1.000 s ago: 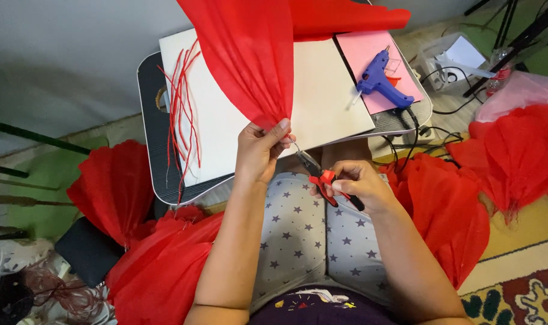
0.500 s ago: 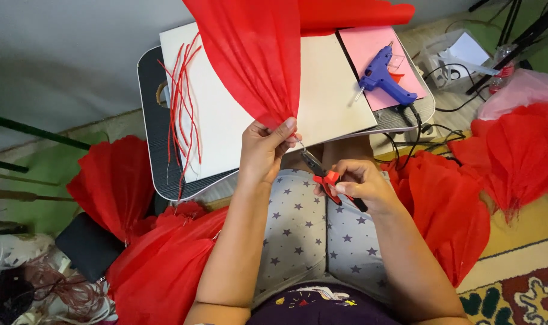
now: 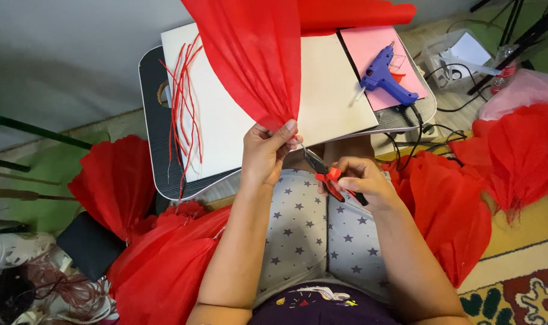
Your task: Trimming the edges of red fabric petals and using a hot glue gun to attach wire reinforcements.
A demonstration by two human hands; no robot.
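Since the earlier frames the left hand has crept slightly up the gathered neck of the paper, and the pliers have stayed close under it.

The red pleated tissue fan spreads wide above the lap table, its pleats drawn to a tight point just over the table's near edge. A white board lies on the table beneath it, with a pink sheet beside that and a blue glue gun resting on the pink. Thin red strips trail down the board's left side. Finished red paper fans lie on the floor at both sides.

The left fingers are clenched on the fan's gathered point. The right hand grips the red-handled pliers, whose tips reach toward a thin wire below the pinch.

The pinch looks like the weak spot: if it slackens, the pleats could splay, and a hard twist of the pliers could tear the thin paper.
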